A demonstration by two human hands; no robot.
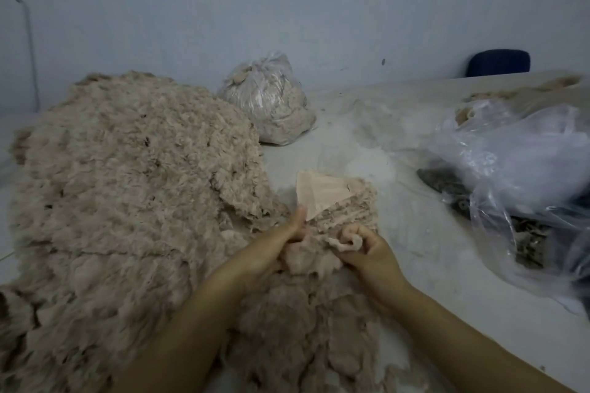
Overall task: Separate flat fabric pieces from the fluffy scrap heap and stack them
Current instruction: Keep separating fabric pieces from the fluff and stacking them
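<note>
The left hand (281, 239) is gripping a tuft of beige fluff (306, 260), its fingers curled under the clump and its thumb raised straight, the tip lying against the lower corner of a flat fabric piece (322, 193). The right hand (364, 249) is pinching the same tuft from the other side, its grip narrow, with fingers curled tight around a rolled wisp.

The flat fabric piece is showing a smooth, pale peach, ribbed backing, one edge turned over so that its fuzzy pile is facing up beside it. It is lying on the white tabletop (431, 252) just beyond both hands, touching the left thumb.

The fluffy scrap heap (127, 175) is spreading wide to the left of the hands and under the forearms.
</note>
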